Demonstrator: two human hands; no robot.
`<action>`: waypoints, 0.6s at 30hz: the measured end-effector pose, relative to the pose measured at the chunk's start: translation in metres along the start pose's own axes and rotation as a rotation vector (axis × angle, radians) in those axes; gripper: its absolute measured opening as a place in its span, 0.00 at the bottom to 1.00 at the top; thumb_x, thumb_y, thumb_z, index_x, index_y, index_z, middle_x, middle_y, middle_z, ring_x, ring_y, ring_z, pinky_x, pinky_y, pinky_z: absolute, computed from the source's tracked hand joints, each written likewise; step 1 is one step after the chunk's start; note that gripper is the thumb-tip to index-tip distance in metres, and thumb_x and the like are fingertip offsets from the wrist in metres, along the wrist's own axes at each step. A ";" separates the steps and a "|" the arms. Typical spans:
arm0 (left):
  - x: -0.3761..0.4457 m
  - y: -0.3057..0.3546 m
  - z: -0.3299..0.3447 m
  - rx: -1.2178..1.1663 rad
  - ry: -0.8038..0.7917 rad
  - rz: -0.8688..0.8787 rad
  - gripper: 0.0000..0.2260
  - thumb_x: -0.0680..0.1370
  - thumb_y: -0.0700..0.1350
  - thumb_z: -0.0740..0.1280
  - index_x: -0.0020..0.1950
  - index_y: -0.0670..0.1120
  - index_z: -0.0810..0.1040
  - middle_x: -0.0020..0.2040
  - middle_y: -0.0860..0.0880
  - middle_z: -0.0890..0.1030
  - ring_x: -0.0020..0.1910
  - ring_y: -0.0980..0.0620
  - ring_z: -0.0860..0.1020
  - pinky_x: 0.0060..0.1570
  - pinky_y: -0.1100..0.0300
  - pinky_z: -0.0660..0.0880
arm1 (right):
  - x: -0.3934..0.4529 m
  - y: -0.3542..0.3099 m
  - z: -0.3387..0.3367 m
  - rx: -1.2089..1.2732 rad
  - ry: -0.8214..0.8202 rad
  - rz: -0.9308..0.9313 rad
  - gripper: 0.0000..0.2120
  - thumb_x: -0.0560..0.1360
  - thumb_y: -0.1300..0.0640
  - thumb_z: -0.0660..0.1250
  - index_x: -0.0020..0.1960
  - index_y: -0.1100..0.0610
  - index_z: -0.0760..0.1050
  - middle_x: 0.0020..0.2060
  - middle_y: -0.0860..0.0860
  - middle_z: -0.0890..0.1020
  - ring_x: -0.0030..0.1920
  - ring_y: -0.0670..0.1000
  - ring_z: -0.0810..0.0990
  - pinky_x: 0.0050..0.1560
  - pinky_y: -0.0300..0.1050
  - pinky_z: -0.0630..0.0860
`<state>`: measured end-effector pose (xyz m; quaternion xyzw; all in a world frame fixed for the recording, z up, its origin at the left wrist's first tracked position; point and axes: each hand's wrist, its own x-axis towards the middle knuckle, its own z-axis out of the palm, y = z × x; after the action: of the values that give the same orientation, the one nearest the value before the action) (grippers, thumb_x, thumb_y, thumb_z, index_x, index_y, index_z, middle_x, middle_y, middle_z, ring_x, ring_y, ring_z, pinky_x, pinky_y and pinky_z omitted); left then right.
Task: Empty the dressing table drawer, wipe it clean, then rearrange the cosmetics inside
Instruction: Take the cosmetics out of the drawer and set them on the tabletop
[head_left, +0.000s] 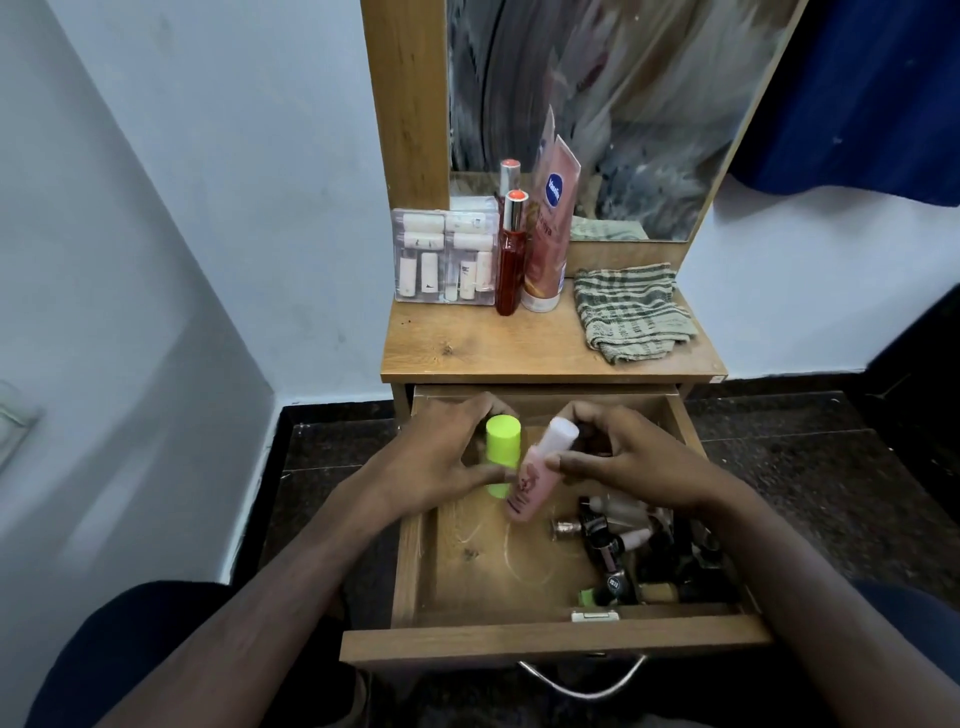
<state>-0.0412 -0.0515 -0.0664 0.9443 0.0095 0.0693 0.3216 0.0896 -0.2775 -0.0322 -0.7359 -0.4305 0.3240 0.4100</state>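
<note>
Bottles come out two at once, I think: my left hand (441, 457) fingers curl round the green bottle (501, 447), my right hand (623, 457) pinches the pink bottle (540, 467) over the drawer (519, 566), mid-frame.

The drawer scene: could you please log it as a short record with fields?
drawer: open, wooden
left hand: holds lime-green bottle
right hand: holds pink bottle
drawer's right side: pile of small bottles
tabletop: clear case of tubes, red bottle, pink tube, striped cloth
</note>
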 end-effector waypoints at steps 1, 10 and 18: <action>-0.001 0.003 -0.002 -0.009 0.046 0.012 0.28 0.73 0.54 0.81 0.70 0.55 0.75 0.61 0.60 0.82 0.58 0.62 0.80 0.58 0.56 0.80 | -0.001 -0.004 0.002 0.095 0.022 0.000 0.11 0.80 0.58 0.71 0.60 0.62 0.76 0.54 0.55 0.87 0.55 0.52 0.86 0.52 0.46 0.83; 0.008 0.008 -0.034 -0.039 0.564 0.142 0.28 0.78 0.51 0.77 0.76 0.46 0.75 0.67 0.52 0.81 0.62 0.58 0.79 0.63 0.65 0.76 | 0.022 -0.049 0.023 0.254 0.543 -0.213 0.12 0.82 0.54 0.65 0.64 0.55 0.73 0.53 0.53 0.87 0.55 0.52 0.87 0.52 0.61 0.85; 0.029 -0.042 -0.058 0.008 0.737 -0.023 0.30 0.81 0.53 0.74 0.81 0.52 0.70 0.61 0.49 0.81 0.56 0.55 0.79 0.56 0.61 0.78 | 0.111 -0.076 0.042 -0.064 0.830 -0.300 0.10 0.83 0.49 0.67 0.61 0.51 0.74 0.47 0.46 0.85 0.46 0.42 0.86 0.39 0.42 0.85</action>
<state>-0.0192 0.0189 -0.0429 0.8569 0.1355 0.4013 0.2938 0.0730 -0.1416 0.0017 -0.7453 -0.3414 -0.0757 0.5677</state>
